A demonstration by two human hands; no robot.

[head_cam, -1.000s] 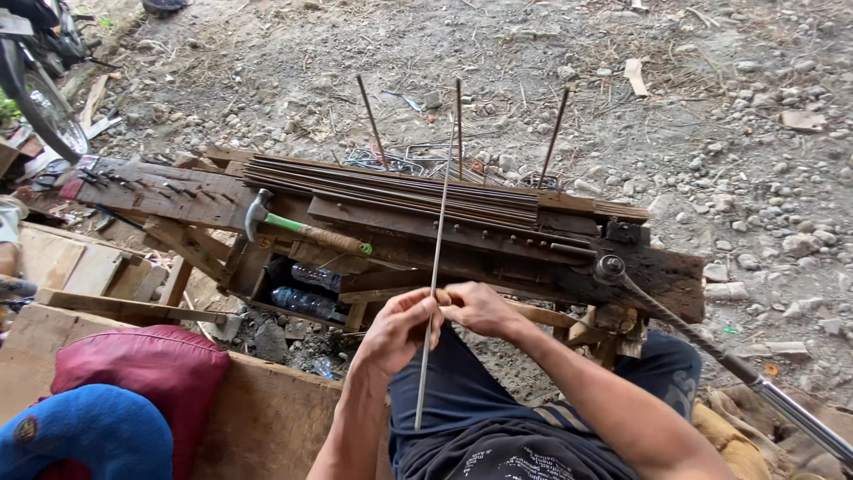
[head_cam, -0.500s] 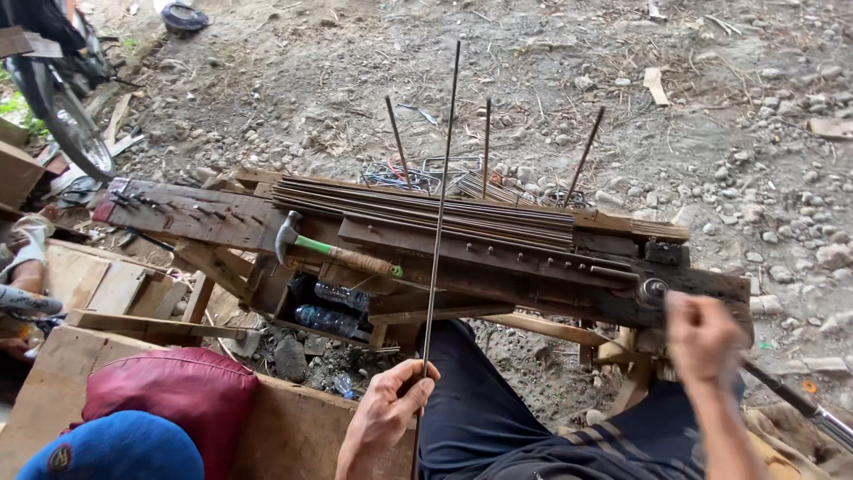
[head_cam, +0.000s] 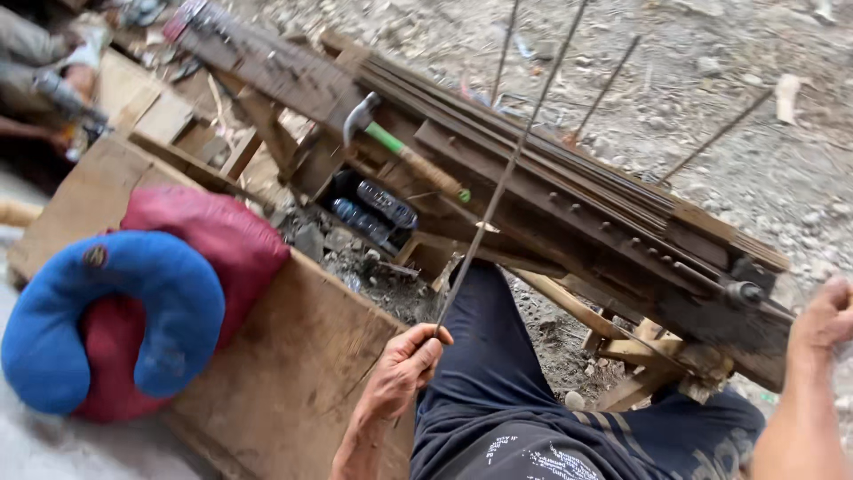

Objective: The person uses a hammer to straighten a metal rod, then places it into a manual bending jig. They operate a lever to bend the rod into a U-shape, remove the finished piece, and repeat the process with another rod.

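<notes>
My left hand (head_cam: 402, 366) grips the lower end of a long thin steel rod (head_cam: 508, 173), which rises up across a rough wooden workbench (head_cam: 569, 213) and out of the frame's top. My right hand (head_cam: 826, 313) is at the far right edge, fingers curled beside the bench's bending lever (head_cam: 745, 292); whether it holds the lever's handle cannot be seen. A bundle of steel rods (head_cam: 533, 142) lies along the bench. A hammer (head_cam: 404, 156) with a green and wooden handle rests on the bench's left part. My dark trousers (head_cam: 498, 373) fill the lower middle.
A blue neck pillow (head_cam: 107, 311) lies on a red cushion (head_cam: 231, 240) on a wooden board (head_cam: 293, 373) at left. Plastic bottles (head_cam: 373, 209) lie under the bench. Loose rods (head_cam: 711, 133) stick up over gravel ground (head_cam: 711, 53). Another person's arm (head_cam: 44, 80) shows at top left.
The view has tilted and swung left and closer. My right hand left the rod and moved out to the bench's right end; my left hand keeps hold of the rod.
</notes>
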